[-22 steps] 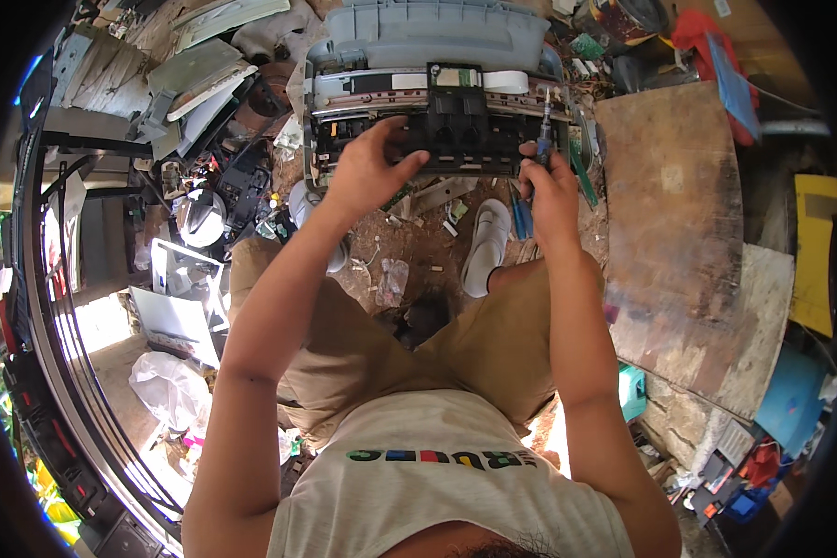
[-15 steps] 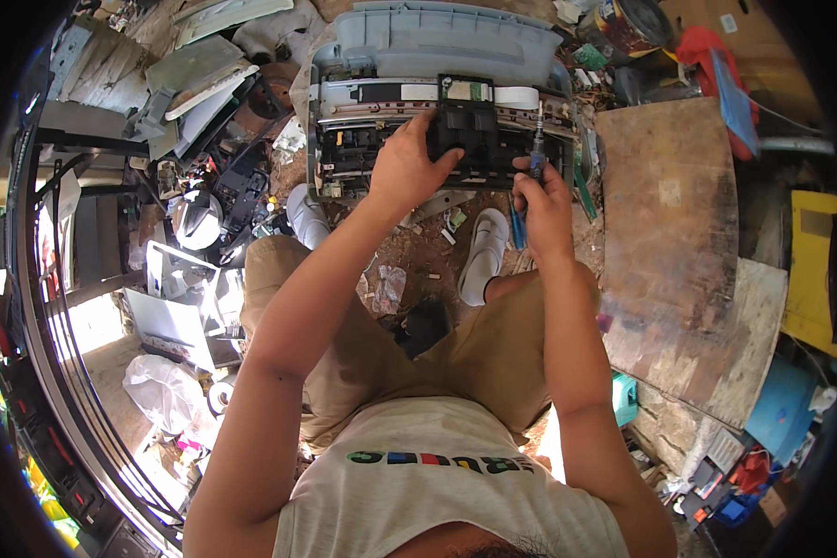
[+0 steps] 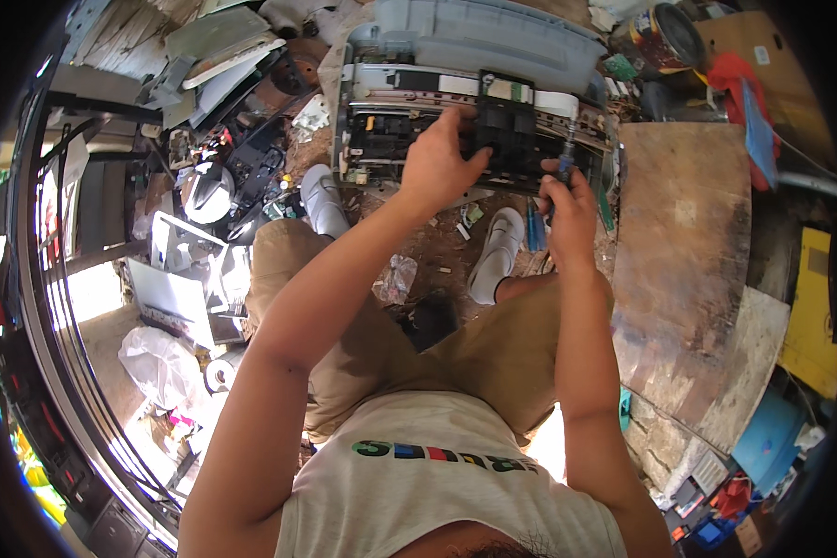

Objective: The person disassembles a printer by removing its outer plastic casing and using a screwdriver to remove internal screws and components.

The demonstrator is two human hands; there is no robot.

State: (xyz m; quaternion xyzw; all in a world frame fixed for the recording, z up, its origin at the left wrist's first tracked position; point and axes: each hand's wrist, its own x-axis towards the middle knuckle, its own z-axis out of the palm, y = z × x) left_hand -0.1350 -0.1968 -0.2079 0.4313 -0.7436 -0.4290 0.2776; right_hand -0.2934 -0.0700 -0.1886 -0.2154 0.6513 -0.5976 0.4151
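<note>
In front of me lies an opened printer (image 3: pixel 381 153) with its rails and inner parts bare. A black print carriage (image 3: pixel 510 135) sits on the rail right of the middle, with a white ribbon cable (image 3: pixel 556 103) running off its upper right. My left hand (image 3: pixel 440 166) grips the carriage's left side, thumb on its front and fingers on its edge. Held in my right hand (image 3: pixel 570 203) is a screwdriver (image 3: pixel 566 156) with a dark blue handle, its shaft pointing away from me over the printer's right end. The exact spot of its tip is hard to make out.
A grey-blue printer cover (image 3: pixel 484 35) stands behind the printer. Wooden boards (image 3: pixel 684 242) lie at the right. Scrap parts, a white frame (image 3: pixel 191 246) and a clear plastic bag (image 3: pixel 158 363) crowd the left. Blue-handled pliers (image 3: pixel 536 228) rest near my foot.
The whole view has shifted, so the printer and both hands appear farther right and slightly lower. My left hand stays on the carriage, and the screwdriver remains in my right hand.
</note>
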